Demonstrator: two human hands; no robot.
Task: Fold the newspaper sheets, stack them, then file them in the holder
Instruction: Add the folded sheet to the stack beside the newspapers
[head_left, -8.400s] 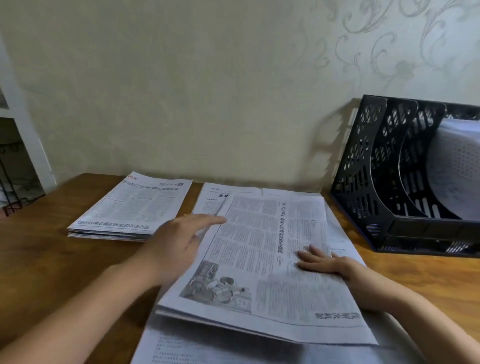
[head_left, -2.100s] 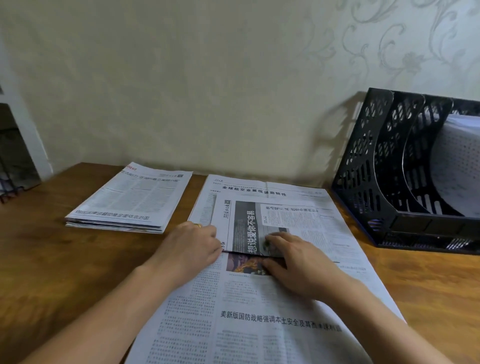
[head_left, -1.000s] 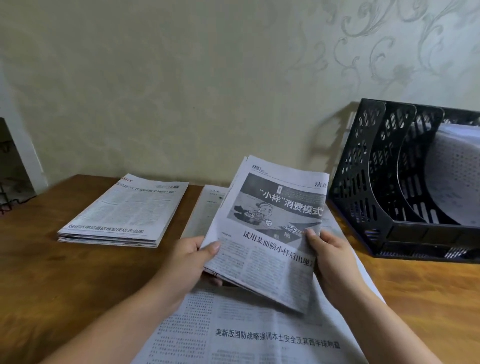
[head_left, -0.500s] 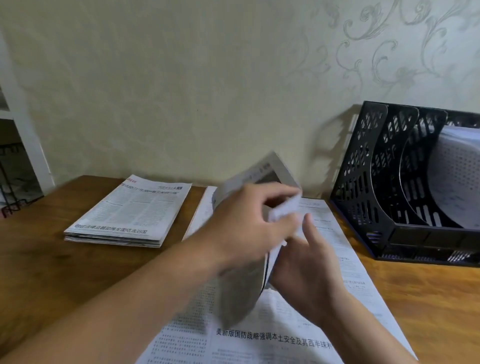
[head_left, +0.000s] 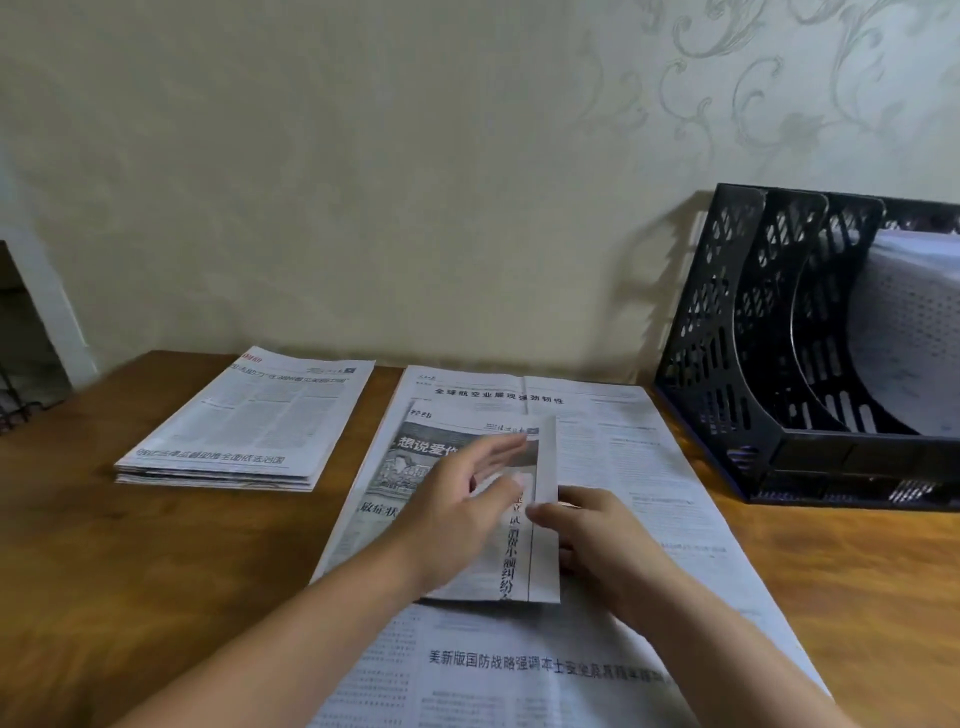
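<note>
At the far left of the wooden table (head_left: 130, 597) lies a stack of folded newspapers (head_left: 244, 423), flat and squared, well apart from both hands; to its right a large open newspaper sheet (head_left: 623, 467) is spread flat toward the wall, running from the table's back edge down to the near edge of the view; on top of that sheet rests the folded newspaper (head_left: 457, 499), narrow and long, its right edge lying as a pale strip; the left hand (head_left: 457, 499) lies across the folded paper with fingers stretched out flat and close together, palm down, gripping nothing, somewhat blurred; just beside it the right hand (head_left: 597, 540) sits at the paper's right edge, fingers curled with the tips touching that pale strip, though whether they pinch it or only press on it cannot be told; at the far right stands the black mesh file holder (head_left: 748, 364) against the wall, clear of the sheet's edge, with white papers (head_left: 914, 332) in its right-hand slot.
</note>
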